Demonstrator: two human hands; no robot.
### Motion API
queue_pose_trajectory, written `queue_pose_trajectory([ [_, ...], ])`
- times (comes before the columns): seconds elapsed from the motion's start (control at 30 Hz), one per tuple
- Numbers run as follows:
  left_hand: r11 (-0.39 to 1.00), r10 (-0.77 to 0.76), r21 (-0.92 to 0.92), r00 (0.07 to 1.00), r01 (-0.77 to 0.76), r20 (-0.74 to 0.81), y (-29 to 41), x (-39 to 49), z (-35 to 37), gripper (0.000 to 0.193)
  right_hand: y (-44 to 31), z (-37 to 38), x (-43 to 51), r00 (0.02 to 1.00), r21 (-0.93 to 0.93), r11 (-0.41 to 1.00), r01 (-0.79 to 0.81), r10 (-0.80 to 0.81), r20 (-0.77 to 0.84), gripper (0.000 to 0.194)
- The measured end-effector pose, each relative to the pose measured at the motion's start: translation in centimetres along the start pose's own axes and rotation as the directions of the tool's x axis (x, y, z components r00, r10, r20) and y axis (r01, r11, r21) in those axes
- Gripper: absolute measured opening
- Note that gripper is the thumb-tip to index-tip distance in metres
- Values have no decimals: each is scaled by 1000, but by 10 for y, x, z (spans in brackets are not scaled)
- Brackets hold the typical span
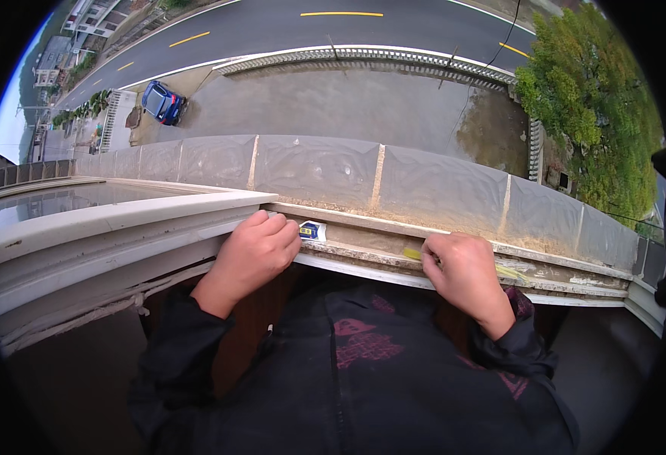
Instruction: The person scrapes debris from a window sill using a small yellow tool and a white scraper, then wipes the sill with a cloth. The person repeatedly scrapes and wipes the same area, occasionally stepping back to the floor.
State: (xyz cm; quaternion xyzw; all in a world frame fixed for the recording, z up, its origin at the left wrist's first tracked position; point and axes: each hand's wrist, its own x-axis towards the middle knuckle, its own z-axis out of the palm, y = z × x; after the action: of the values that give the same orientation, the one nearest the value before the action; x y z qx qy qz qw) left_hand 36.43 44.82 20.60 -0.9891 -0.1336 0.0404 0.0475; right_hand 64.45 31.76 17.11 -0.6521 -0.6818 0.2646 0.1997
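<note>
Before me runs the dirty lower track of a window frame (367,253), with dust and grime along its grooves. My left hand (264,250) is curled at the track's left end, beside the corner of the white window sash (139,213); what its fingers hold, if anything, is hidden. Just right of it lies a small blue and white packet (313,231) bearing writing. My right hand (463,267) is closed over the track around a thin yellow-green strip (509,273), which shows on both sides of the fist.
Outside the frame is a ledge or awning of grey sheeting (316,170) with pale ribs. Far below lie a wet paved yard (338,102), a balustrade (367,54), a blue car (162,103) and a road. A leafy tree (594,114) stands at the right.
</note>
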Motion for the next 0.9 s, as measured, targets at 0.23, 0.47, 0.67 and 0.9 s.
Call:
queue_pose_trajectory([
  [0.23, 998, 30, -55, 999, -33, -45, -1, -2, 10, 7, -11, 10, 14, 999, -9, 999, 39, -39, -3, 7],
  [0.47, 988, 154, 15, 984, -154, -94, 6, 11, 23, 5, -13, 11, 15, 1000, -11, 1000, 1, -1, 8, 5],
  [0.67, 979, 180, 106, 982, -173, -55, 11, 20, 19, 5, -13, 4, 10, 999, 23, 1000, 0, 1, -34, 4],
  [0.9, 955, 159, 209, 959, -209, 235, 10, 19, 6, 11, -8, -3, 1, 1000, -6, 1000, -10, 9, -28, 4],
])
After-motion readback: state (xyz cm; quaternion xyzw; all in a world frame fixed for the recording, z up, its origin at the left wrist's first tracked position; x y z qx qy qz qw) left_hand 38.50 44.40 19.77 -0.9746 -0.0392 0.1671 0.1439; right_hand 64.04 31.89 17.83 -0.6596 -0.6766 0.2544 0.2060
